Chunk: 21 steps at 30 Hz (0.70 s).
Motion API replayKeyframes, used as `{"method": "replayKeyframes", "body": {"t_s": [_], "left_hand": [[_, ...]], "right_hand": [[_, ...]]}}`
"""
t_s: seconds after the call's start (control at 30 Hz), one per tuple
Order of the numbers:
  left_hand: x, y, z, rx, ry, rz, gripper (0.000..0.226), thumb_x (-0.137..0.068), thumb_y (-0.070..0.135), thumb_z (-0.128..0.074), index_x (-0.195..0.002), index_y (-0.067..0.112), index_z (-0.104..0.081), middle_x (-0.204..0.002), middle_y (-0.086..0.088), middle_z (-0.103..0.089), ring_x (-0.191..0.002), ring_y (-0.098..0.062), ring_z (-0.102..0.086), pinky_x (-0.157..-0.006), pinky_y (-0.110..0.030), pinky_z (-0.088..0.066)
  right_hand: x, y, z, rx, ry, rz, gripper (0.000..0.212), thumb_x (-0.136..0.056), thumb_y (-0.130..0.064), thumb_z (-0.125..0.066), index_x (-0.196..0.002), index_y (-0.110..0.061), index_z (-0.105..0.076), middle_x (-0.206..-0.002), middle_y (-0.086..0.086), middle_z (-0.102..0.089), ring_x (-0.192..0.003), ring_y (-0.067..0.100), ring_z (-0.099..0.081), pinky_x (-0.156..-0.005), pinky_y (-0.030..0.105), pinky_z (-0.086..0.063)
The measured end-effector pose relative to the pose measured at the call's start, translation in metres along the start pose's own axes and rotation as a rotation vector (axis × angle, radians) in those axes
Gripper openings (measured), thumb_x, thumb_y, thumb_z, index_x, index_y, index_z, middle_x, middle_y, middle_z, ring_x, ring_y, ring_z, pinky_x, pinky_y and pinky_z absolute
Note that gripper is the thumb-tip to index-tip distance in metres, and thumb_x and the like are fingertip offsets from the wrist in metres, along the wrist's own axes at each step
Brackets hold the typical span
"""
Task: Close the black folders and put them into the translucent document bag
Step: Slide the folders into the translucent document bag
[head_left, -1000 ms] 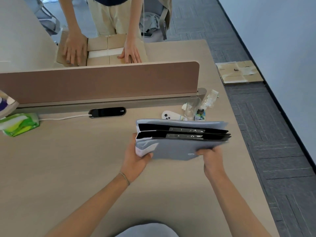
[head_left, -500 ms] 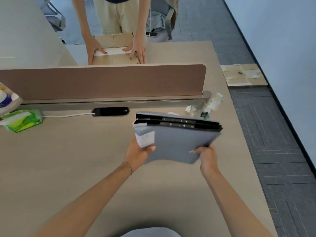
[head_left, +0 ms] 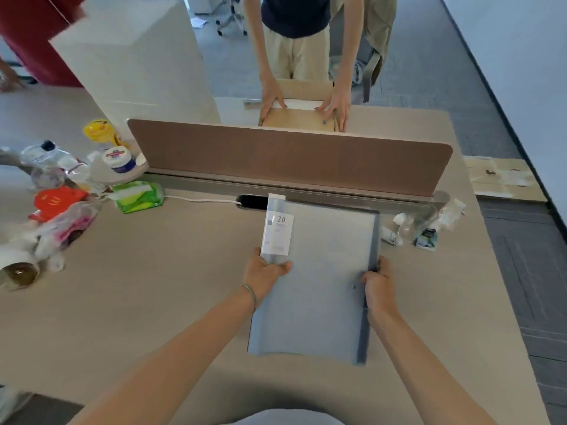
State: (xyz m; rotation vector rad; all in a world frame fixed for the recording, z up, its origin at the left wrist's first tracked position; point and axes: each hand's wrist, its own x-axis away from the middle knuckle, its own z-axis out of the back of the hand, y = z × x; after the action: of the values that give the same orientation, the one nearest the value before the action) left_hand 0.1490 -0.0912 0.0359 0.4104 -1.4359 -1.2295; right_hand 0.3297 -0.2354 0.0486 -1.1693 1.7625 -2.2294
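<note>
Two bare hands hold one flat, grey-blue translucent plastic document bag (head_left: 319,271) at centre frame, long axis running from the lower middle up toward the brown fabric desk divider (head_left: 288,157). The left hand (head_left: 265,273) pinches the bag's left edge just below a white paper label printed "20" (head_left: 277,233), thumb on top; the right hand (head_left: 379,285) clasps the right edge, fingers curled over a darker strip (head_left: 369,283) that runs the full length of that side (judged to be the black folders' spines showing through; the folders themselves cannot be told apart here). The folders appear to be inside already, so the step in hand is judged to be settling and closing the bag. A small round snap (head_left: 353,287) sits just beside the right thumb. To do this well, keep the bag flat on the pale wood-grain desk (head_left: 153,296), square the contents against one edge, then press the snap with one hand while the other steadies.

Room: the desk is open at lower left and lower right of the bag. The bag's far end lies at the grey cable channel (head_left: 337,194); clear plastic wrappers (head_left: 423,228) lie near its upper right corner. Clutter fills the left of the frame, well apart. A second person handles a cardboard box (head_left: 299,118) beyond the divider.
</note>
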Motion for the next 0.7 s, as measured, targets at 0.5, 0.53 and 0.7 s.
{"method": "replayKeyframes", "body": {"t_s": [0.5, 0.53, 0.7], "left_hand": [[-0.049, -0.033, 0.217, 0.086, 0.002, 0.187, 0.076, -0.051, 0.036, -0.086, -0.121, 0.018, -0.065, -0.115, -0.005, -0.074, -0.111, -0.026, -0.067, -0.105, -0.05, -0.051], [-0.053, -0.034, 0.231, 0.082, 0.01, 0.198, 0.07, -0.056, 0.032, -0.086, -0.121, 0.017, -0.065, -0.115, -0.006, -0.074, -0.111, -0.026, -0.067, -0.105, -0.049, -0.051], [-0.076, -0.038, 0.297, 0.086, 0.065, 0.213, 0.052, -0.069, 0.019, -0.083, -0.118, 0.014, -0.067, -0.112, -0.005, -0.074, -0.109, -0.025, -0.067, -0.099, -0.04, -0.052]], "right_hand": [[0.039, 0.028, -0.207, 0.144, -0.179, -0.004, 0.046, -0.081, 0.007, -0.063, -0.123, -0.009, -0.055, -0.109, 0.014, -0.069, -0.083, 0.026, -0.067, -0.061, 0.029, -0.049], [0.038, 0.032, -0.222, 0.131, -0.182, -0.029, 0.044, -0.081, 0.006, -0.064, -0.121, -0.009, -0.057, -0.109, 0.016, -0.07, -0.082, 0.028, -0.067, -0.061, 0.03, -0.05], [0.032, 0.053, -0.304, 0.054, -0.19, -0.164, 0.036, -0.078, 0.001, -0.067, -0.111, -0.009, -0.061, -0.104, 0.019, -0.071, -0.078, 0.03, -0.067, -0.061, 0.037, -0.054]]}}
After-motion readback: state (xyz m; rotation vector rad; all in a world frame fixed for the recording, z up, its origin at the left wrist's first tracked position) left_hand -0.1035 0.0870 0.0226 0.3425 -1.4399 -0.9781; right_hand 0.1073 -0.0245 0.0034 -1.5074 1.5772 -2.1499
